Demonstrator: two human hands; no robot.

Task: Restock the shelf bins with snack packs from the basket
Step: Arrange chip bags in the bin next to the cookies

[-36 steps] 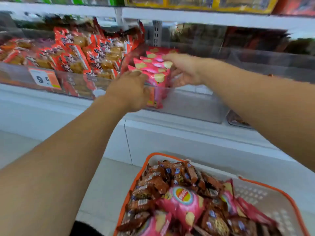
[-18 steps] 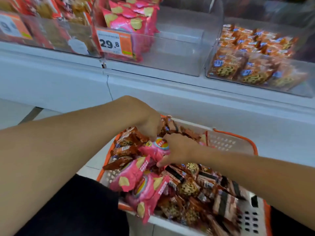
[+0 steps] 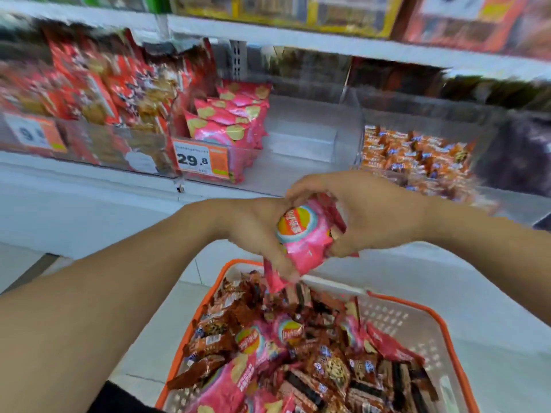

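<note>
Pink snack pack (image 3: 304, 234) in both hands; tag (image 3: 202, 158) reads 29.8.

Pink pack (image 3: 307, 236) — rainbow-ringed yellow logo, orange-rimmed white basket (image 3: 414, 308)

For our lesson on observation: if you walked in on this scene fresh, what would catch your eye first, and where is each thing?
First, the pink snack pack at the centre, gripped between the left hand and the right hand above the orange basket, which is heaped with mixed packs. Next, the clear shelf bin behind, with matching pink packs stacked at its left end above a 29.8 price tag, and its right part bare.
</note>
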